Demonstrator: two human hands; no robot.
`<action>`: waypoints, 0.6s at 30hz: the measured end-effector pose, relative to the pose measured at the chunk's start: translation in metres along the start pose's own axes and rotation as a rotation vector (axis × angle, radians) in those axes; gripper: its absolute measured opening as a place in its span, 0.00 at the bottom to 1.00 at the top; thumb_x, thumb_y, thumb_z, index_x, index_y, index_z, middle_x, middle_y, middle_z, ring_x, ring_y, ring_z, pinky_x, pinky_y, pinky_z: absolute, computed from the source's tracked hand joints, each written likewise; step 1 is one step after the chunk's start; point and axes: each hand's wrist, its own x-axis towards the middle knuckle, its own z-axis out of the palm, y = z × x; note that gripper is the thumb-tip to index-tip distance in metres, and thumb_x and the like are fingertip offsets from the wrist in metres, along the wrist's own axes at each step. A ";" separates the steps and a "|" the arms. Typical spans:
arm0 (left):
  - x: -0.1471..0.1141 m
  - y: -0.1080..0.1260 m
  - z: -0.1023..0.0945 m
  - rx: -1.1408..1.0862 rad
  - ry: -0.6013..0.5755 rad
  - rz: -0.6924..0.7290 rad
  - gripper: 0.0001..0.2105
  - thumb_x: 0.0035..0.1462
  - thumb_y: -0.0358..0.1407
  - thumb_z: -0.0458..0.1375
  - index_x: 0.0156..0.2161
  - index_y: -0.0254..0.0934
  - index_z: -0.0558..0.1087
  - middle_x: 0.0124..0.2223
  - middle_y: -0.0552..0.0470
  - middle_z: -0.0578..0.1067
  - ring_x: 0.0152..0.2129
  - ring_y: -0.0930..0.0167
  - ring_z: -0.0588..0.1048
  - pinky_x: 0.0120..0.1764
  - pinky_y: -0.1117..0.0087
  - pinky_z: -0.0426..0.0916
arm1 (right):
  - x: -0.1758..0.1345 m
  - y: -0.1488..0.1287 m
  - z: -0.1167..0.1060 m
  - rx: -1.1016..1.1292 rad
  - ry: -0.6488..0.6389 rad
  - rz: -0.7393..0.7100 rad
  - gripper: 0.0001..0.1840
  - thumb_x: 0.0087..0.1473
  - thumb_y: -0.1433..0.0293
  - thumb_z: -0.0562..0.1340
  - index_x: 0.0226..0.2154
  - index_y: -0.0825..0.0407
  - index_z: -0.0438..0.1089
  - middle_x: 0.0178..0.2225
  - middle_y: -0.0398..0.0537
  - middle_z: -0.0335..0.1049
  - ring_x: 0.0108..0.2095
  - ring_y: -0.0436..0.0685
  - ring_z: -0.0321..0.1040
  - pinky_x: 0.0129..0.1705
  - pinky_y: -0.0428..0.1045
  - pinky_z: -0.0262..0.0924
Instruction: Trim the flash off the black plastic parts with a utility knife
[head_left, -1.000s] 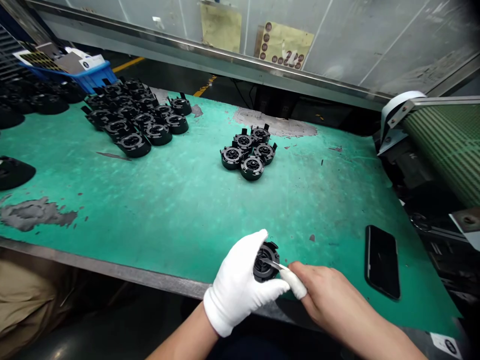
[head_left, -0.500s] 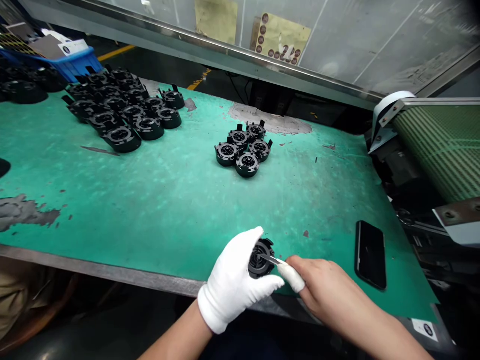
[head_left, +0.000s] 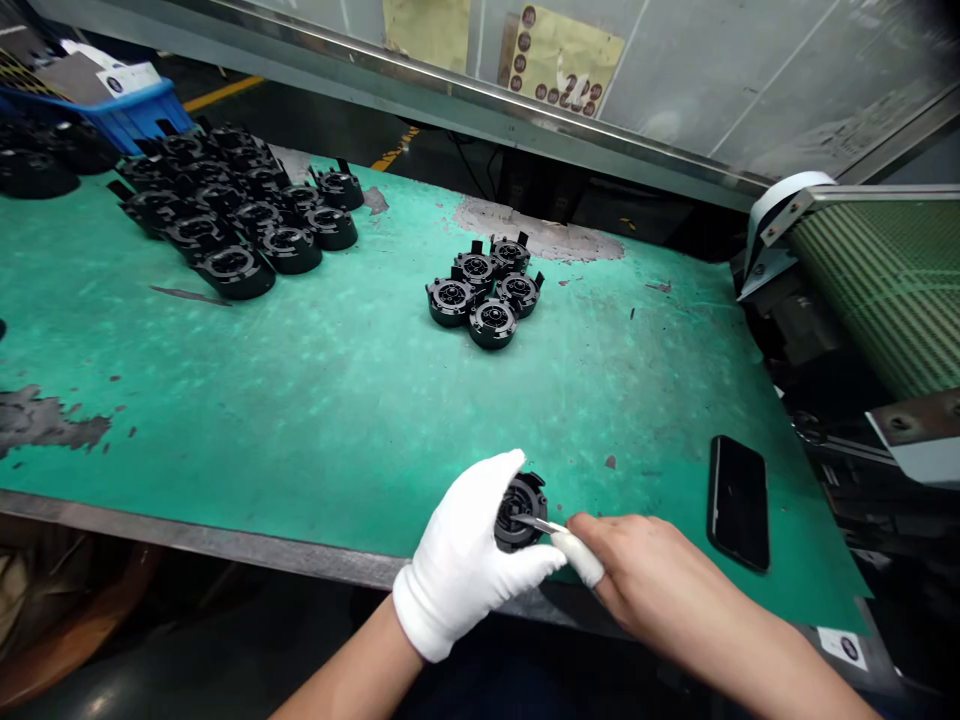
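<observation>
My left hand (head_left: 469,565), in a white glove, is closed around the side of a round black plastic housing (head_left: 523,500) near the table's front edge. Ring-shaped ribs and small tabs show on the housing's upper face; the glove hides its left side. Bare except for a white cover on one finger, my right hand (head_left: 637,570) grips a thin pointed metal tool (head_left: 541,522). The tool's tip touches or lies just over the middle of the housing. Whether it is a knife or tweezers I cannot tell, as the fingers cover most of it.
Several similar black housings (head_left: 493,322) stand grouped at mid-table, and a larger cluster (head_left: 232,265) fills the back left. A blue crate (head_left: 142,118) is behind that cluster. On the right lie a phone (head_left: 739,503) and a green conveyor belt (head_left: 885,290). The green tabletop (head_left: 300,400) has worn patches.
The view has shifted slightly, so the table's contents appear a little higher and farther left. Both hands keep their hold, and the tool's tip stays at the housing's middle.
</observation>
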 end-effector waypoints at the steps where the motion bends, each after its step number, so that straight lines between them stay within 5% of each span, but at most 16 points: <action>1: 0.000 0.000 0.000 0.005 0.001 0.004 0.42 0.50 0.55 0.66 0.65 0.38 0.59 0.63 0.39 0.69 0.60 0.54 0.69 0.61 0.48 0.67 | 0.000 0.000 -0.002 -0.010 -0.006 -0.002 0.10 0.54 0.78 0.54 0.34 0.47 0.64 0.30 0.44 0.76 0.30 0.59 0.74 0.28 0.52 0.40; 7: -0.001 -0.002 0.001 0.007 0.011 0.004 0.42 0.49 0.53 0.67 0.65 0.39 0.59 0.62 0.40 0.69 0.59 0.55 0.70 0.61 0.49 0.67 | -0.002 0.003 -0.004 0.033 0.058 -0.059 0.08 0.61 0.73 0.54 0.36 0.46 0.66 0.32 0.42 0.76 0.33 0.59 0.74 0.29 0.52 0.42; 18: -0.001 -0.005 0.002 0.022 -0.004 0.045 0.43 0.50 0.56 0.66 0.65 0.38 0.58 0.62 0.39 0.69 0.60 0.55 0.69 0.62 0.48 0.66 | 0.004 0.000 -0.011 -0.102 0.048 -0.069 0.09 0.52 0.78 0.55 0.32 0.47 0.63 0.28 0.43 0.75 0.27 0.57 0.72 0.26 0.52 0.35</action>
